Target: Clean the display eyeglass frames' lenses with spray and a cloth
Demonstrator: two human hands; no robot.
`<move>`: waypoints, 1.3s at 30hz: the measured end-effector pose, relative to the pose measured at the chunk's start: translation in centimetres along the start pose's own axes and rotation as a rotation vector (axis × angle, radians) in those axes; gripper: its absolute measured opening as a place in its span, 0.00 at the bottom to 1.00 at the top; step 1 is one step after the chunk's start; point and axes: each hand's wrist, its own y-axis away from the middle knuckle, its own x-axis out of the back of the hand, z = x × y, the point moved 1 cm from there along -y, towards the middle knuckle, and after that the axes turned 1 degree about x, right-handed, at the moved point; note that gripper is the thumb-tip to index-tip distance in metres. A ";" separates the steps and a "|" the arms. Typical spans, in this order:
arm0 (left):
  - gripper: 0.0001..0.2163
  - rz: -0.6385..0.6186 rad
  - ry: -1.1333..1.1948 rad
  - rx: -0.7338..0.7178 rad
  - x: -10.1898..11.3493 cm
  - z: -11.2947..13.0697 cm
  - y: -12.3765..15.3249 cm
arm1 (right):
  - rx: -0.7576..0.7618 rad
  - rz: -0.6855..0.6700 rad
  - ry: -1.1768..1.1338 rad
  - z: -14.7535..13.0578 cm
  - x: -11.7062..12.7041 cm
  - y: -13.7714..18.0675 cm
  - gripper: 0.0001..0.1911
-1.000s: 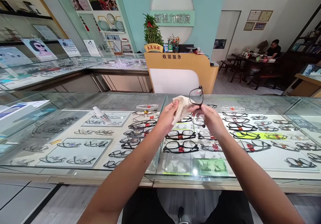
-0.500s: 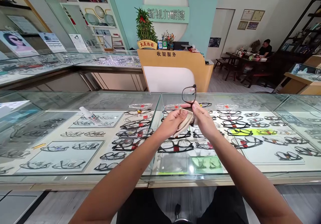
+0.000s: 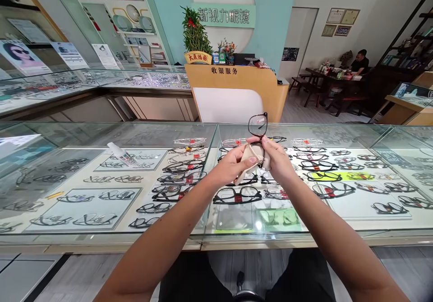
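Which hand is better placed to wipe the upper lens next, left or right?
Probably the left hand: it holds the cloth just below the uncovered upper lens. The right hand grips the glasses near the bridge, so it seems better suited to steadying them.

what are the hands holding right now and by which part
The right hand holds a pair of glasses near the bridge; the left hand pinches a pale cloth over the lower lens, largely hidden.
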 end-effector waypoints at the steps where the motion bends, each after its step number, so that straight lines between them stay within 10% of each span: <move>1: 0.33 -0.012 -0.015 0.002 0.1 0.1 0.0 | -0.008 0.008 -0.006 -0.1 0.0 0.0 0.24; 26: 0.29 0.277 0.305 0.038 -0.8 -1.1 -0.5 | 0.243 -0.136 0.255 -0.8 -0.4 0.2 0.20; 39: 0.29 -0.001 0.109 0.032 0.3 -0.3 -0.1 | 0.003 -0.074 -0.034 -1.1 0.3 0.2 0.22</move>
